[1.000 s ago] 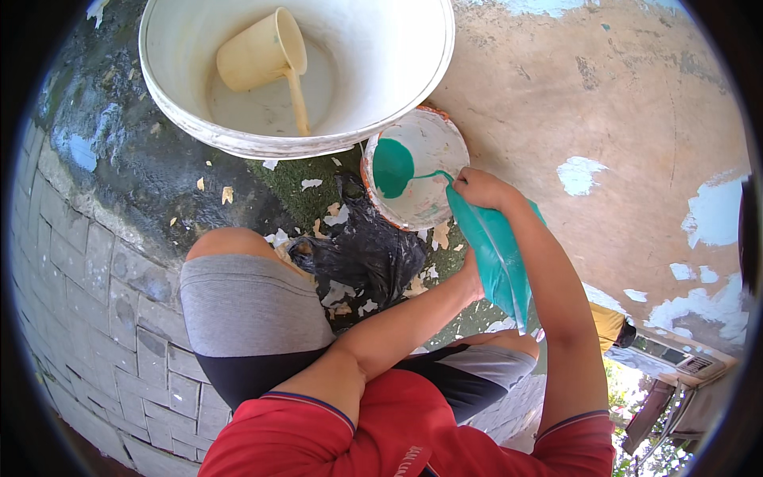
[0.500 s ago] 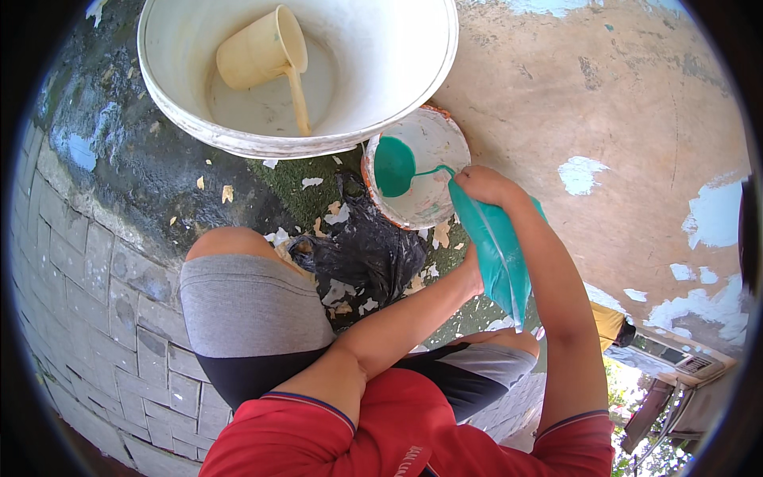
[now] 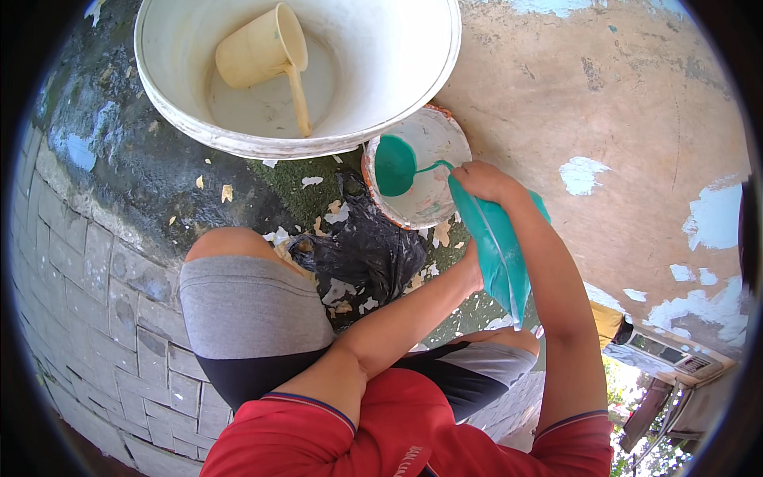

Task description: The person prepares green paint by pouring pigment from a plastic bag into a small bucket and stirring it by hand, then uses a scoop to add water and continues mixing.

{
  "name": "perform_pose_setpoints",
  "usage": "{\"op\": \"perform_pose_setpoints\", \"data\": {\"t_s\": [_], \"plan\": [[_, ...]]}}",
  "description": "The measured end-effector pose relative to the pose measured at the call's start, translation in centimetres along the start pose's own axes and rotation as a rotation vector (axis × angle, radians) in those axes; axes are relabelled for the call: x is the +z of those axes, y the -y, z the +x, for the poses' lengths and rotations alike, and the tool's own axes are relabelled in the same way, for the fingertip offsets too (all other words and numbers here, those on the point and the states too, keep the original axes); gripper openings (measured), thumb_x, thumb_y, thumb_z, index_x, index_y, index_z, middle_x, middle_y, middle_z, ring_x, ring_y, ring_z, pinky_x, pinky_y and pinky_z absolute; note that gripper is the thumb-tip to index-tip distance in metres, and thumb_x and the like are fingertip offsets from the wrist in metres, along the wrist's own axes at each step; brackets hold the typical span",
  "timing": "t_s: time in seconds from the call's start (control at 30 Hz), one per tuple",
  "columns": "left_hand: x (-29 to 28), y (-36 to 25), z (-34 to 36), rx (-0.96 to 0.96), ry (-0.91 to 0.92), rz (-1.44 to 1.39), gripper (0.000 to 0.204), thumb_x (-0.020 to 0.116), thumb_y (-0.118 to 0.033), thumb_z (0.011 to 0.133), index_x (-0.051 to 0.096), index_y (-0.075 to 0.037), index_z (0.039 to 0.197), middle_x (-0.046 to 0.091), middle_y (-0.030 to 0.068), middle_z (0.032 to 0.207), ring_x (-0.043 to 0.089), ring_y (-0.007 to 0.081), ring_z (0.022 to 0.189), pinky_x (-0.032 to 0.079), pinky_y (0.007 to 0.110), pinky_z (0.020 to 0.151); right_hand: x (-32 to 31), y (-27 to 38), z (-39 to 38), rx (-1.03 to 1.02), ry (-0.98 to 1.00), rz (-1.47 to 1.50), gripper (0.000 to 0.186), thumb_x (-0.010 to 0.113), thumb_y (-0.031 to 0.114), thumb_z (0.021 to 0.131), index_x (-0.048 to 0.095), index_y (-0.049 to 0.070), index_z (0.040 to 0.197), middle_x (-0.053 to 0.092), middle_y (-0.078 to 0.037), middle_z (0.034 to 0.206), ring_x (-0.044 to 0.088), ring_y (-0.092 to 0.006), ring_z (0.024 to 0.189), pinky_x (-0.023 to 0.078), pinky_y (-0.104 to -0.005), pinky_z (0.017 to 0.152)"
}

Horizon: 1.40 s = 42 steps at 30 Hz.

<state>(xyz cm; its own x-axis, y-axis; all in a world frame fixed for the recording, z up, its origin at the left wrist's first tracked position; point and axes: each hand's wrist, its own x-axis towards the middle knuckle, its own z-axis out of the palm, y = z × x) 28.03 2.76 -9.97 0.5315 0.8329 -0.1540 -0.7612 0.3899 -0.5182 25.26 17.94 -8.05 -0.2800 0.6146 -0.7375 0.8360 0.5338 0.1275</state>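
My right hand [image 3: 481,179] grips the top corner of a soft teal plastic bag [image 3: 493,246], from which a thin stream of green paint runs leftward into a small white, paint-smeared bucket [image 3: 437,137]. A round pool of green paint [image 3: 394,167] lies inside it. My left hand [image 3: 474,269] reaches behind the bag lower down and touches it; its fingers are hidden by the bag.
A large white tub [image 3: 389,63] with a cream long-handled dipper [image 3: 253,56] stands beyond the bucket. A crumpled black plastic sheet [image 3: 362,250] lies among paint flakes. Grey pavers [image 3: 111,318] lie left, a peeling beige wall [image 3: 596,95] right. My bent legs are below.
My right hand and the bag have risen very slightly. The green pool looks a little larger, with the stream still running.
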Motion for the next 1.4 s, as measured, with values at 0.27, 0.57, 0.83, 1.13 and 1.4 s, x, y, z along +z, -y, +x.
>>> {"op": "perform_pose_setpoints", "data": {"t_s": [0.27, 0.57, 0.83, 1.13, 1.4], "plan": [[-0.5, -0.6, 0.4, -0.012, -0.005, -0.021, 0.047, 0.040, -0.045, 0.104, 0.060, -0.004, 0.117, 0.067, 0.0157, 0.108, 0.069, 0.0300, 0.093, 0.060, 0.049, 0.076, -1.4, 2.0, -1.0, 0.056, 0.052, -0.003, 0.081, 0.069, 0.063, 0.072, 0.067, -0.008, 0.112, 0.066, -0.028, 0.115, 0.065, -0.0386, 0.107, 0.050, -0.0417, 0.095], [-1.3, -0.5, 0.8, -0.004, -0.027, 0.015, 0.049, 0.038, -0.046, 0.104, 0.061, -0.005, 0.116, 0.068, 0.0150, 0.108, 0.070, 0.0291, 0.093, 0.060, 0.047, 0.074, -1.2, 1.7, -0.1, 0.046, 0.122, -0.062, 0.079, 0.077, 0.054, 0.063, 0.067, -0.007, 0.113, 0.066, -0.029, 0.115, 0.067, -0.0371, 0.104, 0.053, -0.0406, 0.091], [0.4, -0.4, -0.4, -0.074, -0.049, 0.003, 0.049, 0.038, -0.047, 0.104, 0.061, -0.006, 0.118, 0.068, 0.0145, 0.109, 0.070, 0.0295, 0.093, 0.060, 0.049, 0.077, 0.3, 0.4, 0.4, 0.046, 0.014, -0.208, 0.083, 0.076, 0.055, 0.062, 0.065, -0.004, 0.119, 0.066, -0.028, 0.115, 0.066, -0.0379, 0.106, 0.052, -0.0401, 0.095], [-0.2, -0.7, 0.3, -0.032, -0.040, 0.069, 0.049, 0.040, -0.049, 0.103, 0.061, -0.006, 0.116, 0.069, 0.0132, 0.106, 0.070, 0.0286, 0.091, 0.060, 0.049, 0.075, -1.1, 1.5, 0.4, 0.079, 0.147, -0.129, 0.079, 0.073, 0.053, 0.064, 0.065, -0.005, 0.117, 0.068, -0.025, 0.114, 0.066, -0.0354, 0.106, 0.052, -0.0405, 0.093], [0.5, -0.9, 0.1, 0.009, -0.041, 0.096, 0.049, 0.040, -0.048, 0.102, 0.062, -0.005, 0.114, 0.069, 0.0144, 0.105, 0.070, 0.0297, 0.090, 0.059, 0.050, 0.074, -1.3, 1.4, 0.5, 0.091, 0.110, -0.136, 0.076, 0.072, 0.052, 0.065, 0.065, -0.003, 0.117, 0.068, -0.024, 0.114, 0.067, -0.0352, 0.105, 0.052, -0.0411, 0.093]]}}
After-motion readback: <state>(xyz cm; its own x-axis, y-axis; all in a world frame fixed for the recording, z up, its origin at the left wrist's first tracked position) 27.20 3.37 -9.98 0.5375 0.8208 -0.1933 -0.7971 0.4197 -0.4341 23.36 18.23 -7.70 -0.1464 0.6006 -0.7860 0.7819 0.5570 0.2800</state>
